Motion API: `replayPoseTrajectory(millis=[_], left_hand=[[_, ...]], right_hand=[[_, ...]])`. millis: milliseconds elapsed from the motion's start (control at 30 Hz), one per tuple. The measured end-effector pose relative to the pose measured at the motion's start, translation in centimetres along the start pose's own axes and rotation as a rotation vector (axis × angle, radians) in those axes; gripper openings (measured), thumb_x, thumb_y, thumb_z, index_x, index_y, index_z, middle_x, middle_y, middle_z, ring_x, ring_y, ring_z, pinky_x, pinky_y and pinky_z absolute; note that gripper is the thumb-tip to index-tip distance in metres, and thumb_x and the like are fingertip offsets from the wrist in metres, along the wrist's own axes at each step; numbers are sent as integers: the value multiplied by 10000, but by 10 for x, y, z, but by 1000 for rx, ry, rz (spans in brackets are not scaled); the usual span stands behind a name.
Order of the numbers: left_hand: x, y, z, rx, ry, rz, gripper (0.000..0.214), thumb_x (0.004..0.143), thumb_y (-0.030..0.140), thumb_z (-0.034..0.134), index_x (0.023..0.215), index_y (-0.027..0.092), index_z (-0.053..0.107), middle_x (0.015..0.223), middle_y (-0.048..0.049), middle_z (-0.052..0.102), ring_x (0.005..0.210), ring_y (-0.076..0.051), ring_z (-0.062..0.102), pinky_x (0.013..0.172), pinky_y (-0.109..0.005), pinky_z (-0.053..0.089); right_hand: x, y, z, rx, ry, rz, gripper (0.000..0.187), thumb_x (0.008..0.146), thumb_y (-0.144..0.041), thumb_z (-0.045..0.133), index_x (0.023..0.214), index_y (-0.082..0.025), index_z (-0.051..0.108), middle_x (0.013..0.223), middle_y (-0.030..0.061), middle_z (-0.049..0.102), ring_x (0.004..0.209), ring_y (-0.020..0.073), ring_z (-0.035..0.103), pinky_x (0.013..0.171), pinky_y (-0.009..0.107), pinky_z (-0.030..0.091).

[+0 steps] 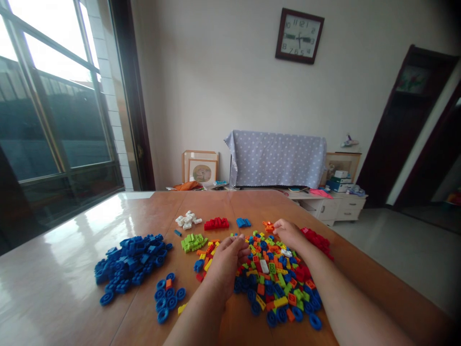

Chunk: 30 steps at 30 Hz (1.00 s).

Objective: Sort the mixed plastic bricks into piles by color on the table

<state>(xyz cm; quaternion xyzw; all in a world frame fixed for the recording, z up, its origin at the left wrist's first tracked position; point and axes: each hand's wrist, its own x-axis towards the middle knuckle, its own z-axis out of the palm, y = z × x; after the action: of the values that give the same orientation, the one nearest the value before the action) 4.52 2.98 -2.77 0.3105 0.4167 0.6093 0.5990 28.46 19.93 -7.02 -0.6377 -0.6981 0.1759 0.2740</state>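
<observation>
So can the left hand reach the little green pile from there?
Probably yes: the left hand is near the green pile, and only some low, loose bricks seem to lie between.

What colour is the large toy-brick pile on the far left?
The pile is blue, best seen in the head view.

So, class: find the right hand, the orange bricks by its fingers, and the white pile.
Right hand (288, 231), head view: back of the hand.
Orange bricks (268, 227), head view: middle of the cluster.
White pile (188, 220), head view: middle of the heap.
</observation>
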Motion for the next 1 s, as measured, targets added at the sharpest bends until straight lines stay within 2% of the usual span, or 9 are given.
replayPoseTrajectory(millis=[200,400,533,633,1000], left_hand=[[-1,3,0,-1,10,-9,432,746,527,793,916,162,637,924,-95,724,819,-183,692,761,-287,533],[-2,8,-1,-14,16,11,416,742,505,797,902,159,631,928,-105,726,825,-186,692,774,-289,529],[-1,11,-3,2,50,37,438,744,511,792,937,156,625,959,-119,725,842,-191,690,737,-276,514],[-1,11,-5,25,68,56,460,749,538,782,945,152,627,961,-118,718,841,-184,680,732,-272,504],[-4,9,-3,107,75,85,443,735,488,792,985,153,644,955,-108,708,869,-203,672,732,-282,492]], right_hand=[[-6,3,-12,-38,-33,-19,238,846,-230,498,979,-204,693,882,31,744,732,149,616,616,228,375],[-18,-10,-16,-116,-103,-117,215,837,-233,525,917,-231,724,856,11,728,754,151,602,636,232,360],[-24,-20,-16,-178,-138,-182,152,793,-208,580,820,-236,727,893,12,716,848,169,599,694,243,357],[-26,-23,-16,-210,-131,-196,124,758,-194,624,824,-231,722,938,26,704,886,181,591,710,252,350],[-24,-21,-6,-140,-120,-188,126,731,-158,636,828,-223,685,794,-16,693,718,135,585,606,219,323]])
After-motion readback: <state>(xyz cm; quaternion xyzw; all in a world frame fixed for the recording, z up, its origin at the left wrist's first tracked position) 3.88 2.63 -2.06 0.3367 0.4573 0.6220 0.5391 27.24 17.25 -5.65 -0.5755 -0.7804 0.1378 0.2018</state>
